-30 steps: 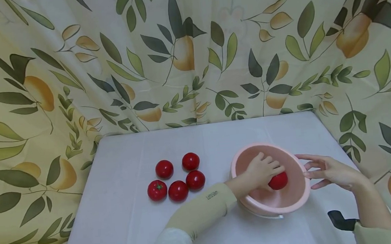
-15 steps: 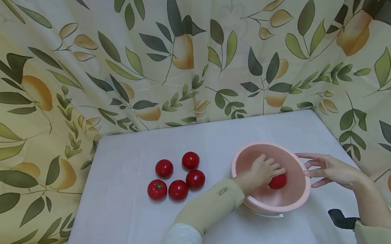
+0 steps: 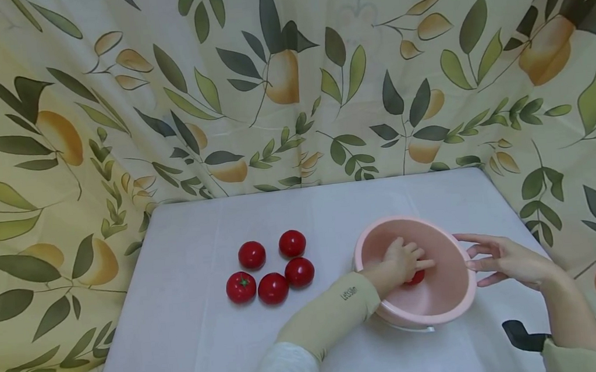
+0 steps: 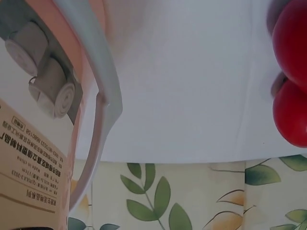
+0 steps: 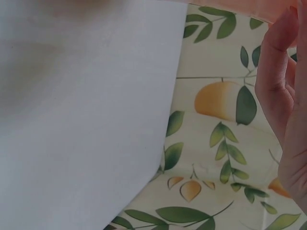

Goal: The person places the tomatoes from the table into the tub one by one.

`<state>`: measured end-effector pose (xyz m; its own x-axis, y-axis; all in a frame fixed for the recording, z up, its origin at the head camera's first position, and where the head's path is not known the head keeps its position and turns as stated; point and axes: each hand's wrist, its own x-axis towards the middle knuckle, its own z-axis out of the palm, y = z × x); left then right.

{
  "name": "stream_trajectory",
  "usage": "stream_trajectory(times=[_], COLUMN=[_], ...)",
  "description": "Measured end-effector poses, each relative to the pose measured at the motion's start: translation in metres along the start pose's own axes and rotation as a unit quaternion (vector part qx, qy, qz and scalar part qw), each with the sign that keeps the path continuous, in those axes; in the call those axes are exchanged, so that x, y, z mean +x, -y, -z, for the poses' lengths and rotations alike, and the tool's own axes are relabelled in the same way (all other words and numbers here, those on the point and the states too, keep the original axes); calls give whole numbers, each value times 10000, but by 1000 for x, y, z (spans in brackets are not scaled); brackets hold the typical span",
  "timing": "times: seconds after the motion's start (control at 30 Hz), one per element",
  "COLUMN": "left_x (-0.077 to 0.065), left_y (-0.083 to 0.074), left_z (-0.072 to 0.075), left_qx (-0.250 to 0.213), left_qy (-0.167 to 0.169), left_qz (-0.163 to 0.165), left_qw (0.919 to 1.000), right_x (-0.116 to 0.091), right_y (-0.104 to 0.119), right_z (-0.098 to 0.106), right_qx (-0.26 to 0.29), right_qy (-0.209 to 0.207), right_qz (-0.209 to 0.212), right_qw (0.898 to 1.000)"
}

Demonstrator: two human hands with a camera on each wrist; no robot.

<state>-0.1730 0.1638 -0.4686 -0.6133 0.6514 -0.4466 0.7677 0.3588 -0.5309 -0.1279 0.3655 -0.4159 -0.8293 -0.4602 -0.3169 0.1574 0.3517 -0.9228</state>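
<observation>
A pink bucket (image 3: 451,305) with a pale handle stands on the right half of the table. My left hand (image 3: 401,262) is down inside it, gripping a red tomato (image 3: 415,278) that is mostly hidden under the fingers. My right hand (image 3: 511,262) touches the bucket's right rim from outside, with fingers extended. In the right wrist view, part of the right hand (image 5: 283,91) reaches up to the pink wall. The left wrist view has the bucket's label (image 4: 33,163) and handle (image 4: 108,91), but the left hand cannot be made out there.
Several red tomatoes (image 3: 273,288) sit in a loose cluster on the white-covered table (image 3: 194,334), left of the bucket. One shows a green stem (image 3: 242,282). A leaf-and-fruit patterned curtain (image 3: 294,139) hangs behind and around the table.
My left hand has moved lower into the bucket with the tomato, which is now more covered by the fingers. The right hand stays at the rim.
</observation>
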Motion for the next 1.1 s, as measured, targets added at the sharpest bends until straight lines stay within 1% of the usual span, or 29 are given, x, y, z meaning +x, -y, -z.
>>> stream_trajectory(times=[0.17,0.27,0.33,0.43,0.53,0.63,0.7,0.73,0.87,0.97,1.1], left_x=[6,6,4,0,-3,-6,-11,-14,-33,-52,-78], left_y=[-2,-1,0,1,2,6,9,12,21,27,34], left_z=[-1,-1,0,1,0,1,3,4,9,6,-6], left_qx=[8,4,-41,-129,-251,-609,-1033,-1272,-1965,-2192,-2325], left_qy=[113,112,53,-148,-473,-833,-1057,-1167,-1557,-1823,-2254], left_qz=[40,64,92,125,143,188,238,266,411,583,834], left_qw=[9999,9999,9999,9997,9985,9945,9887,9846,9672,9567,9424], right_x=[0,0,0,0,0,0,0,0,0,0,0], right_y=[0,0,0,0,0,0,0,0,-1,-1,-2], right_z=[0,0,0,0,-1,-2,-2,-2,-2,-2,-2], right_qx=[55,85,75,39,33,50,53,53,35,17,68], right_qy=[40,39,17,-37,-59,-38,-25,-20,-66,-108,-69], right_qz=[93,90,51,-49,-110,-110,-104,-99,-103,-114,-93], right_qw=[9999,9999,10000,10000,9999,9999,9999,9999,9999,9999,9999])
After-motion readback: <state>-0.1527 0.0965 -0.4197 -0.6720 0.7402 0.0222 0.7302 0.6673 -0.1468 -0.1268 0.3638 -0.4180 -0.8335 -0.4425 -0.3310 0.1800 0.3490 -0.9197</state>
